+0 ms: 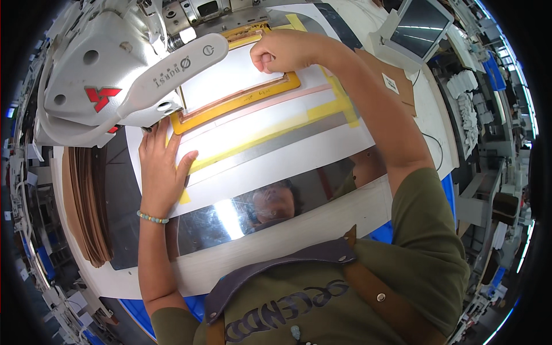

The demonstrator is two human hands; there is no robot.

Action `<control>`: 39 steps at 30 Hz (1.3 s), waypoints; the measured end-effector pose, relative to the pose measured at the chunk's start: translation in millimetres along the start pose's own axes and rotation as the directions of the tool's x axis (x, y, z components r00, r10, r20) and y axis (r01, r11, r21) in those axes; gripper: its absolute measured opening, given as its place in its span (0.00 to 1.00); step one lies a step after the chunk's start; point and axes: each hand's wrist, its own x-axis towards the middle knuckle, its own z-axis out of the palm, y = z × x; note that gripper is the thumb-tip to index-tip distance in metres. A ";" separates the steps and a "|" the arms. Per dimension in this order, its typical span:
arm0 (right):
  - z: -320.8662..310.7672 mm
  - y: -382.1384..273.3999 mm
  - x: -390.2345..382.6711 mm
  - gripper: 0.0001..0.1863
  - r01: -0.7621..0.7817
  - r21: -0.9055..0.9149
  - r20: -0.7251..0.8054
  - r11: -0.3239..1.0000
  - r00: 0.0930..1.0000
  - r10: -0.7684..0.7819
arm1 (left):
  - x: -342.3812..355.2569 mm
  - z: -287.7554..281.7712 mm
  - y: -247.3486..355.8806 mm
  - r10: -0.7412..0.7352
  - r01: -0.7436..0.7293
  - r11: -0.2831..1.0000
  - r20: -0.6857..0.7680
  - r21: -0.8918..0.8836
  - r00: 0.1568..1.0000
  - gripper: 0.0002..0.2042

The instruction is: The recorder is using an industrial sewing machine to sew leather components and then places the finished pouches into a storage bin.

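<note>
A yellow rectangular frame [247,102] lies tilted under the sewing machine's head, with white material [221,77] inside it. My left hand [158,167] lies flat, fingers spread, on the white sheet [215,184] beside the frame's near left corner. The fingertips reach under the machine's edge, so their ends are partly hidden. At the frame's right end, my right hand [282,52] is closed, its fingers curled inward above the white material. Whatever it may grip is hidden. Strips of yellow tape [328,107] run across the sheet below and right of the frame.
The white sewing machine [75,69] and a pale lamp arm [172,72] overhang the left side. A stack of brown pieces [86,207] stands at left. A shiny dark plate [198,233] borders the near side. Brown board [402,95] and a screen [418,29] are at right.
</note>
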 end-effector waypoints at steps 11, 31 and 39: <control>9.9 0.3 -8.1 0.05 -0.045 -0.029 -0.024 0.999 0.999 0.044 | -0.3 -0.9 3.4 0.025 -0.024 0.999 -0.048 0.037 0.999 0.30; 10.5 -12.7 -3.2 0.12 -0.060 -0.456 -0.127 0.888 0.992 0.002 | -4.8 11.3 -2.5 -0.016 0.017 1.000 -0.050 0.010 0.999 0.28; -12.7 5.1 -11.4 0.14 0.014 -0.143 -0.215 0.990 0.976 -0.045 | -5.5 13.4 -5.8 -0.018 0.018 1.000 -0.058 -0.011 0.998 0.28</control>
